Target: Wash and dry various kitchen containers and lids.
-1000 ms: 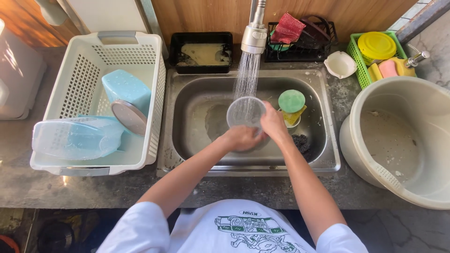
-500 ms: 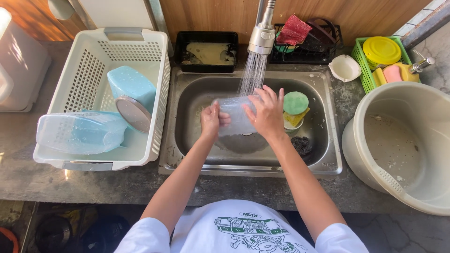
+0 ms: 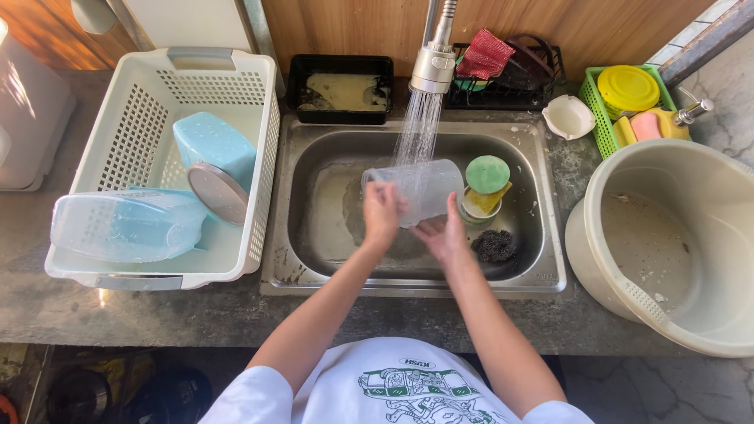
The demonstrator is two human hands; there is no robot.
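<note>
A clear plastic cup (image 3: 420,188) lies on its side under the running water from the tap head (image 3: 433,69), over the steel sink (image 3: 314,259). My left hand (image 3: 382,213) grips the cup's left end, its open rim. My right hand (image 3: 440,232) holds it from below near the base, fingers spread along the wall. Just right of the cup sit a round green sponge (image 3: 488,173) and a yellow sponge in a small bowl, with a dark scouring pad (image 3: 495,245) in front of them.
A white basket (image 3: 118,126) at left holds a pale blue container (image 3: 214,145), a round lid and a clear tub (image 3: 126,228). A large beige basin (image 3: 667,235) stands at right. Behind the sink are a black tray (image 3: 339,90), a rack with cloths and a green basket (image 3: 628,98).
The cup was upright under the stream, then turned on its side. My right hand slid from its top to underneath it; my left hand shifted to the rim end.
</note>
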